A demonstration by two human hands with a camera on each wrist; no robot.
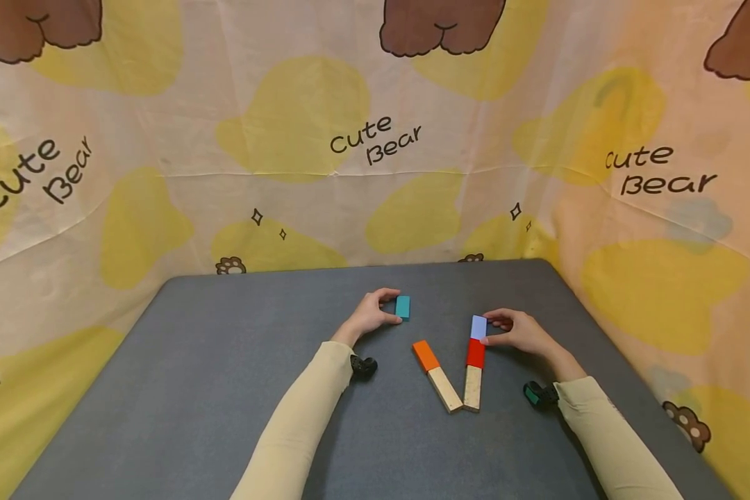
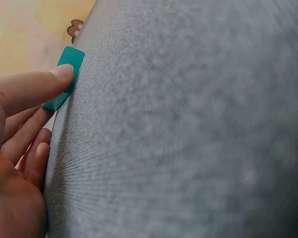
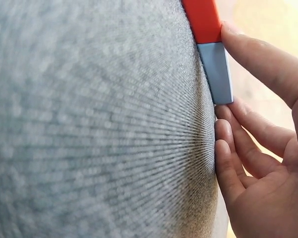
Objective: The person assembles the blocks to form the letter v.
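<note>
My left hand (image 1: 370,314) pinches a small teal block (image 1: 403,307) between thumb and fingers, close over the table. In the left wrist view the thumb lies across the teal block (image 2: 69,74). On the right, a light blue block (image 1: 478,327), a red block (image 1: 476,353) and a plain wooden block (image 1: 472,388) lie end to end in a row. My right hand (image 1: 520,332) holds the light blue block. The right wrist view has its thumb tip by the seam between the red block (image 3: 203,20) and light blue block (image 3: 217,74), with a fingertip at the far end.
An orange block (image 1: 426,355) and another wooden block (image 1: 445,390) form a slanted row left of the first; the rows meet at their near ends in a V. The grey table (image 1: 225,389) ends at the back against a bear-print cloth (image 1: 300,125).
</note>
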